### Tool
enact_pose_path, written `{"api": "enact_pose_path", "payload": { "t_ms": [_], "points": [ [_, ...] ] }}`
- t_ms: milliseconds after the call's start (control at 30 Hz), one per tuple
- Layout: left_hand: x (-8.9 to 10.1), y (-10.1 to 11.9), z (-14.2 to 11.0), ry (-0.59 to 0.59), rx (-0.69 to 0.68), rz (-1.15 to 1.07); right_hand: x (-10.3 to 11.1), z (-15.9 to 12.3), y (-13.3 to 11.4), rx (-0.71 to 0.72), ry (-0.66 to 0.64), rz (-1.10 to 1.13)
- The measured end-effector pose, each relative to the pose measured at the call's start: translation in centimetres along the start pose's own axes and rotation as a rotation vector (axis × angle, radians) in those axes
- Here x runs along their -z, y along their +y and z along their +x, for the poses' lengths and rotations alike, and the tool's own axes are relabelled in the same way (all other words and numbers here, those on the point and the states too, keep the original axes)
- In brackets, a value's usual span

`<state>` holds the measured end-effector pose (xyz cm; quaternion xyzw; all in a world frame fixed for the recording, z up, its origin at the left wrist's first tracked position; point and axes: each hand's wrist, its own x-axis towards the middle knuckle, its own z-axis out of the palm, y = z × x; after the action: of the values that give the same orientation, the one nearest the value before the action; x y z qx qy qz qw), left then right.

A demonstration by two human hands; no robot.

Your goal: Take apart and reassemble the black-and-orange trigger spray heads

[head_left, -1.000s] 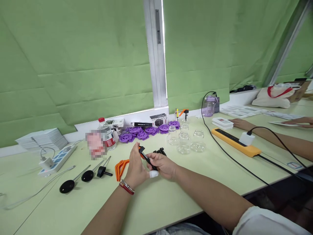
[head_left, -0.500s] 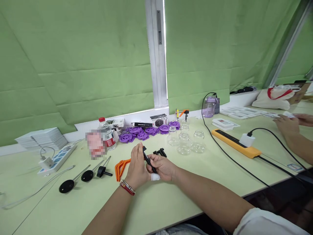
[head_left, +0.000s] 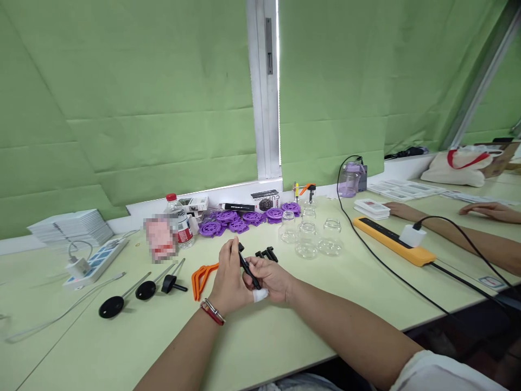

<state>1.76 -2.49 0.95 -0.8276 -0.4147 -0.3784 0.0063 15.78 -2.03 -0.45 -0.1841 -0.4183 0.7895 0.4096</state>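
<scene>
My left hand (head_left: 229, 279) and my right hand (head_left: 271, 278) meet over the table, both closed on one slim black plastic part (head_left: 249, 269) held at a slant. A white wrap (head_left: 260, 295) covers my left thumb. Just behind my hands lie small black pieces (head_left: 267, 253). Orange V-shaped plastic parts (head_left: 200, 281) rest left of my left hand. Further left are black round caps with thin rods, one a flat disc (head_left: 111, 307), another a cap with a side stub (head_left: 169, 283). Several clear glass jars (head_left: 307, 241) stand beyond my right hand.
Purple plastic discs (head_left: 228, 220) lie along the wall beside a red-capped bottle (head_left: 182, 222). A yellow power strip (head_left: 393, 241) with a white plug and trailing black cables lies at right. Another person's hand (head_left: 401, 210) reaches to white cards (head_left: 371, 208). A white power strip (head_left: 97, 262) sits left.
My hands and the black part stay almost in place. At right, the other person's hands have separated, one reaching left to the stack of white cards.
</scene>
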Motion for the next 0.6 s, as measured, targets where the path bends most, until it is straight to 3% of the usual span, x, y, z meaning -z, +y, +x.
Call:
{"api": "enact_pose_path", "payload": {
  "t_ms": [367, 600],
  "points": [
    [0.72, -0.04, 0.16, -0.031, -0.062, -0.035, 0.17, 0.08, 0.3, -0.006, -0.084, 0.028],
    [0.69, 0.1, 0.01, -0.04, -0.003, -0.144, 0.4, 0.14, 0.45, -0.02, -0.054, 0.028]
  ]
}}
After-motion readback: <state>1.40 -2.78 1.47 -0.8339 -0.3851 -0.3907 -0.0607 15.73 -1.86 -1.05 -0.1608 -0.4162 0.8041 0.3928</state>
